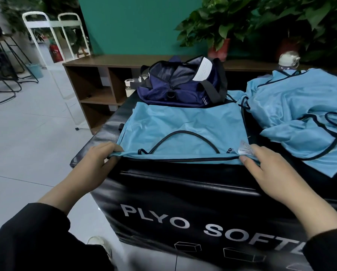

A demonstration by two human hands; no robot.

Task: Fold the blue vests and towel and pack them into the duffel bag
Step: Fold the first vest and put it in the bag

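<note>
Vest in hand: one blue vest (183, 124) lies flat on the black padded box (183, 192), straight in front of the person; its black-trimmed near edge runs along the box top; a black-trimmed curve, neck or armhole, shows just behind that edge; a white tag (245, 148) sits at the near right corner
Left hand: the left hand (99, 159) has fingers curled over the near left corner of the vest and pinches the cloth there
Right hand: the right hand (261, 165) pinches the near right corner, thumb under the edge, fingers on top beside the tag
Step, as judged: both near corners are held, so this looks like the start of a fold, probably near edge carried toward the far edge; no fold is finished on this vest yet
Remaining vests: a loose heap of blue vests (300, 114) lies to the right on the same box, crumpled, unfolded; how many cannot be told
Towel: no towel can be picked out; possibly hidden in the heap
Bag: the navy duffel bag (181, 85) stands just behind the flat vest, touching its far edge, zip open; a white paper (203, 71) sticks out; no blue cloth seen inside
Progress, as judged: early; nothing seen packed; folding of all pieces and packing still ahead
</note>
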